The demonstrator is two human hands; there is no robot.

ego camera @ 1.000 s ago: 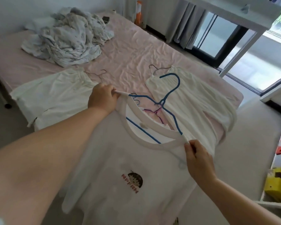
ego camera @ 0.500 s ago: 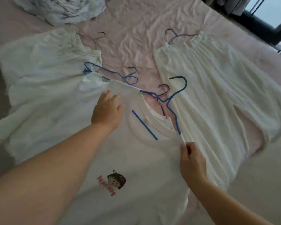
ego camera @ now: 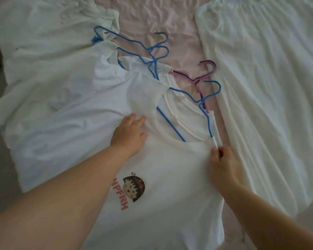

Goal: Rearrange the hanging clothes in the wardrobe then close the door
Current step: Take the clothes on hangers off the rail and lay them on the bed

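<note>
My left hand (ego camera: 129, 131) lies flat on the printed T-shirt (ego camera: 152, 177) spread on the bed (ego camera: 148, 24), pinning it, while my right hand (ego camera: 222, 165) pinches its shoulder over the blue hanger (ego camera: 208, 105), likely seating it.

The printed T-shirt (ego camera: 152, 204) lies at the bed's (ego camera: 152, 20) near edge, atop other shirts (ego camera: 52, 105) to its left. Hangers (ego camera: 202, 98) poke from its neckline; a dress (ego camera: 260, 87) lies right.
</note>
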